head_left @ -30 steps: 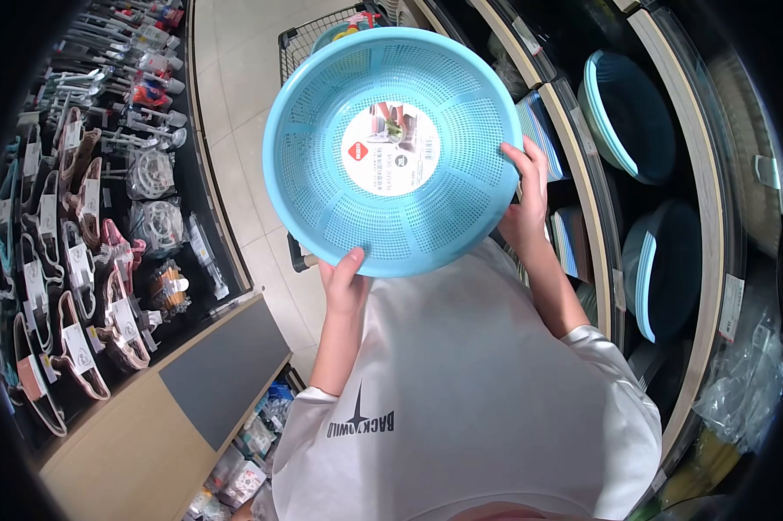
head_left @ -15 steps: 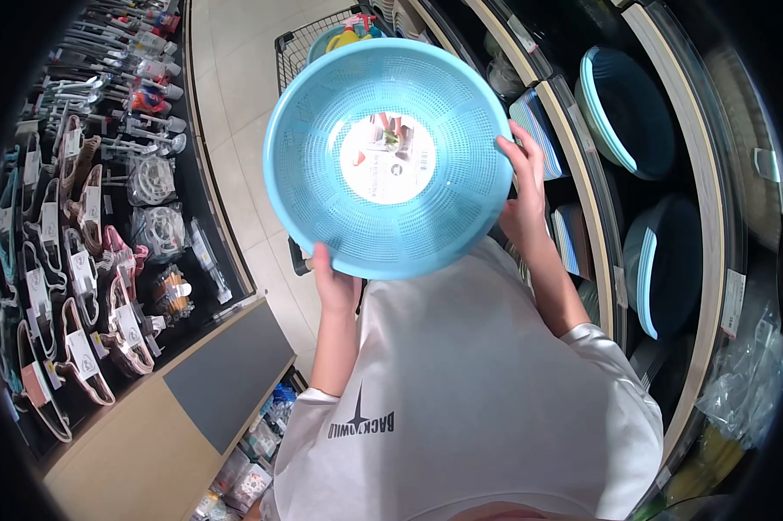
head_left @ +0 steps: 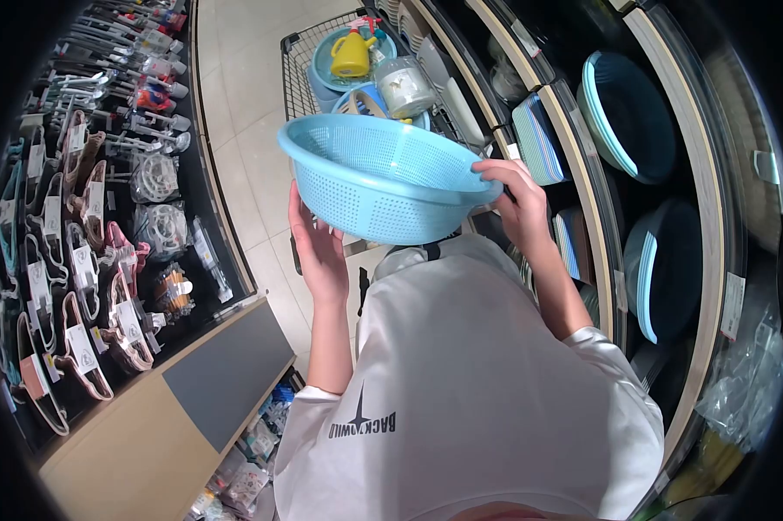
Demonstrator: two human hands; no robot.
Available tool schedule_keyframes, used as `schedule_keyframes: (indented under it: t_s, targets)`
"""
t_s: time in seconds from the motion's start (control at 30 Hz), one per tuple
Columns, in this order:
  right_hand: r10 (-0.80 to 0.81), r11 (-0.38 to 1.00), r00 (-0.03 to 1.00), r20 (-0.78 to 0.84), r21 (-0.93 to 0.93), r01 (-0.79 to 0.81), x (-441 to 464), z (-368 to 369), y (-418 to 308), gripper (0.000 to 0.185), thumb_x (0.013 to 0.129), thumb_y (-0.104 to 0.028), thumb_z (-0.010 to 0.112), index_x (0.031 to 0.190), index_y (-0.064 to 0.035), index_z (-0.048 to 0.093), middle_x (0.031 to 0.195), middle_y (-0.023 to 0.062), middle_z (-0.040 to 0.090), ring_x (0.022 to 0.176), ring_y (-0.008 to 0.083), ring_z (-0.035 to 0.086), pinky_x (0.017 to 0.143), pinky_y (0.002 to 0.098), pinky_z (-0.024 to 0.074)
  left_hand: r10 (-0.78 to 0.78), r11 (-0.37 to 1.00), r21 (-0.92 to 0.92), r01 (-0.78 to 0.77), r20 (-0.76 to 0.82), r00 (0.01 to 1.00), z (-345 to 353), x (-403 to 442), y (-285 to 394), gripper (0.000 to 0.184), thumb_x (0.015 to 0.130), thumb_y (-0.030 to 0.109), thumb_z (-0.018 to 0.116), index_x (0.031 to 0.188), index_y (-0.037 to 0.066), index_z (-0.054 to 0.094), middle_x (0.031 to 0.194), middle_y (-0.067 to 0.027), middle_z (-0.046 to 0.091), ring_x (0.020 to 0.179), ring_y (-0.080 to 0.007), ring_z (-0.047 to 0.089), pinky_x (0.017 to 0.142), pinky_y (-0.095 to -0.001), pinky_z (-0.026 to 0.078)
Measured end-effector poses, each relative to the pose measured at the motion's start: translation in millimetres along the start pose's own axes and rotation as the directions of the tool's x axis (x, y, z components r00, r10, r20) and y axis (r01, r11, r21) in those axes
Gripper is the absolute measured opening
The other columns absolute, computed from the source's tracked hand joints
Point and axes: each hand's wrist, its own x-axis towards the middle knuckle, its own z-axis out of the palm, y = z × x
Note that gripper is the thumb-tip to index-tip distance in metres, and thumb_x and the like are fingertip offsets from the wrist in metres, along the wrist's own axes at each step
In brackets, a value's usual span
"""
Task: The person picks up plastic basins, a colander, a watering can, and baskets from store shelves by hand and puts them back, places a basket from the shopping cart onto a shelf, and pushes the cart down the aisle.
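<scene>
A light blue perforated plastic basin (head_left: 374,195) is held up in front of my chest, its side wall facing me and its opening tilted away. My left hand (head_left: 320,256) supports its lower left side from beneath, some fingers hidden behind it. At the right end, my right hand (head_left: 517,198) grips the rim, fingers over the edge. Just beyond the basin stands a wire shopping cart (head_left: 299,76) holding a yellow watering can (head_left: 351,56), blue basins and a clear wrapped container (head_left: 404,87).
Shelves on the right hold stacked blue basins (head_left: 613,117) and striped items (head_left: 537,143). On the left, a display rack carries wrapped hangers (head_left: 83,343) and utensils. Tiled floor (head_left: 242,165) runs between the rack and the cart.
The basin has tipped from facing me to a side-on view and sits lower, so its label is hidden. More of the cart's contents show. My left hand has shifted from the rim to beneath the basin.
</scene>
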Motion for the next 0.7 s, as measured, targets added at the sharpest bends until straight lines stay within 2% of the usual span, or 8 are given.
schedule_keyframes:
  t_s: [0.07, 0.23, 0.33, 0.4, 0.47, 0.57, 0.63, 0.7]
  targets:
    - [0.01, 0.997, 0.996, -0.091, 0.072, -0.003, -1, 1, 5, 0.025, 0.082, 0.013, 0.068, 0.105, 0.0015, 0.066, 0.11, 0.0141, 0.071, 0.096, 0.0308, 0.066, 0.082, 0.039, 0.0541, 0.009, 1.0, 0.03, -0.01, 0.006, 1.0, 1, 0, -1, 0.075, 0.107, 0.057, 0.04, 0.165, 0.014, 0.022, 0.165, -0.0075, 0.032, 0.146, -0.0273, 0.041, 0.116, -0.0428, 0.037]
    - [0.073, 0.994, 0.989, -0.128, 0.088, -0.062, -1, -3, 7, 0.012, 0.091, 0.006, 0.064, 0.102, 0.0018, 0.066, 0.099, 0.0131, 0.069, 0.088, 0.028, 0.065, 0.079, 0.0355, 0.0522, 0.045, 0.994, 0.099, -0.048, 0.03, 0.999, 3, 2, -4, 0.073, 0.103, 0.042, 0.054, 0.162, 0.007, 0.028, 0.163, -0.0096, 0.032, 0.133, -0.0218, 0.051, 0.108, -0.0418, 0.043]
    - [0.144, 0.976, 0.974, -0.174, 0.189, -0.111, -6, 2, 14, 0.007, 0.099, -0.005, 0.061, 0.102, 0.0011, 0.065, 0.091, 0.0087, 0.066, 0.082, 0.0209, 0.062, 0.074, 0.0314, 0.0496, 0.029, 0.991, 0.128, -0.025, -0.029, 0.999, 0, 4, -8, 0.067, 0.106, 0.039, 0.05, 0.161, 0.006, 0.03, 0.161, -0.0103, 0.037, 0.133, -0.0217, 0.051, 0.108, -0.0418, 0.043]
    - [0.198, 0.95, 0.96, -0.198, 0.28, -0.138, -12, 2, 17, 0.014, 0.104, -0.012, 0.059, 0.101, 0.0002, 0.064, 0.088, 0.0053, 0.064, 0.078, 0.0156, 0.059, 0.07, 0.0283, 0.0476, 0.018, 0.994, 0.109, -0.008, -0.09, 0.996, 0, 7, -12, 0.062, 0.107, 0.037, 0.047, 0.159, 0.005, 0.033, 0.158, -0.0108, 0.04, 0.133, -0.0216, 0.052, 0.108, -0.041, 0.044]
    - [0.52, 0.751, 0.852, -0.06, 0.508, -0.422, -17, -1, 13, 0.027, 0.11, -0.028, 0.052, 0.103, -0.0036, 0.063, 0.085, -0.0021, 0.059, 0.072, 0.0054, 0.05, 0.063, 0.0222, 0.0412, 0.006, 0.996, 0.09, 0.008, -0.149, 0.989, -10, 6, -22, 0.058, 0.108, 0.035, 0.044, 0.157, 0.004, 0.037, 0.155, -0.0113, 0.044, 0.133, -0.0216, 0.052, 0.107, -0.0403, 0.044]
    - [0.545, 0.674, 0.838, -0.018, 0.605, -0.425, -13, 4, 10, 0.034, 0.112, -0.037, 0.048, 0.106, -0.0066, 0.062, 0.085, -0.0062, 0.057, 0.068, 0.0009, 0.045, 0.059, 0.0195, 0.0372, -0.098, 0.993, 0.036, 0.11, -0.239, 0.966, -27, -1, -33, 0.055, 0.109, 0.036, 0.044, 0.153, 0.002, 0.042, 0.146, -0.0113, 0.054, 0.129, -0.0219, 0.055, 0.106, -0.0397, 0.045]
    - [0.59, 0.631, 0.808, 0.002, 0.622, -0.463, -13, 5, 14, 0.035, 0.112, -0.037, 0.047, 0.108, -0.0062, 0.062, 0.086, -0.0051, 0.059, 0.069, 0.0014, 0.047, 0.06, 0.0199, 0.039, -0.095, 0.969, 0.212, 0.128, -0.158, 0.983, -17, -3, -16, 0.048, 0.111, 0.032, 0.041, 0.143, -0.001, 0.054, 0.139, -0.0109, 0.058, 0.126, -0.0198, 0.057, 0.106, -0.0348, 0.044]
    - [0.631, 0.586, 0.776, 0.025, 0.639, -0.498, -12, 7, 15, 0.036, 0.113, -0.038, 0.046, 0.11, -0.0058, 0.063, 0.087, -0.004, 0.06, 0.071, 0.0019, 0.05, 0.061, 0.0203, 0.0408, -0.109, 0.981, 0.146, 0.13, -0.143, 0.984, -9, -3, -4, 0.047, 0.111, 0.03, 0.041, 0.142, -0.002, 0.054, 0.136, -0.0103, 0.061, 0.123, -0.0184, 0.058, 0.106, -0.0337, 0.044]
